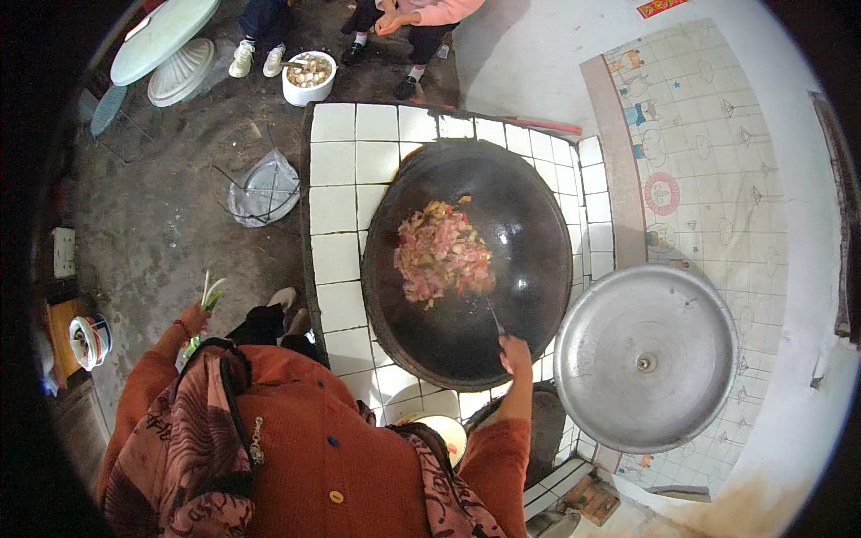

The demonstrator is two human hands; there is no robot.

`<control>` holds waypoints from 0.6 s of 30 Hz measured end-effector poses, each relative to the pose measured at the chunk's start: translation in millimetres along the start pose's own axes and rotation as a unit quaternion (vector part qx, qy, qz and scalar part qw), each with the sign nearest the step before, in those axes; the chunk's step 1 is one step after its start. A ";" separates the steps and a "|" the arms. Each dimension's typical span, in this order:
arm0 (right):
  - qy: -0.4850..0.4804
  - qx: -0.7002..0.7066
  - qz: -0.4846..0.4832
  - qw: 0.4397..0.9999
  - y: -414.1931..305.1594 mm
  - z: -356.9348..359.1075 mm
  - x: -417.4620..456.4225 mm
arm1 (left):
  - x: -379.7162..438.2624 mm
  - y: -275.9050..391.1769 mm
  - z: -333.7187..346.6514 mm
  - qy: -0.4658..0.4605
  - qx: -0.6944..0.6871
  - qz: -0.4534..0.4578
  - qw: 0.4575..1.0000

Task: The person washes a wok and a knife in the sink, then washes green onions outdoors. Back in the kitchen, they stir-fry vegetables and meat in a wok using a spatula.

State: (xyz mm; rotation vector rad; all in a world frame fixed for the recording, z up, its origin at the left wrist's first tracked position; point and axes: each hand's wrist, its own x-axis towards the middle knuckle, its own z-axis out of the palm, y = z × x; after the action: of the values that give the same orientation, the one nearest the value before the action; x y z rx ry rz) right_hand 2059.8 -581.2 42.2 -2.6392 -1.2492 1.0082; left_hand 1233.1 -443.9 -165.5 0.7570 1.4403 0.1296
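Observation:
My right hand (516, 354) grips the handle of a metal spatula (494, 315) over the near right part of a large black wok (471, 356). The spatula's blade is hidden at the edge of the food. Sliced pink meat (440, 249) lies heaped left of the wok's middle, mixed with red and yellowish pieces. Out to the left, away from the stove, my left hand (196, 318) is closed around a bunch of green onions (212, 292). Their white ends point up and green leaves hang below the fist.
White tiles (336, 258) surround the wok. A big aluminium lid (646, 316) leans at the right wall. A bowl (442, 430) sits close to my body. On the floor are a plastic-lined wire stand (266, 188) and a white bucket (309, 91). Two people sit beyond the stove.

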 end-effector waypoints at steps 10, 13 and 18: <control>0.135 -0.153 0.007 0.979 -189.2 -34.3 -58.0 | 14.9 5.1 -5.2 0.017 0.215 0.049 0.975; 0.144 -0.086 0.006 0.986 -181.2 -7.8 -61.8 | 19.3 26.5 13.6 0.015 0.159 0.025 0.987; 0.097 -0.057 0.113 0.987 -135.0 56.3 -17.5 | 13.4 54.3 19.1 0.026 0.156 0.038 0.987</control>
State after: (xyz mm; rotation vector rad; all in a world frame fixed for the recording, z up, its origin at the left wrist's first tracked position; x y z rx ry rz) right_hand 1928.2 -515.3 49.1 -2.9346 -1.0158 0.6957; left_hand 1272.2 -402.9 -148.7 1.0723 1.4994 -0.0198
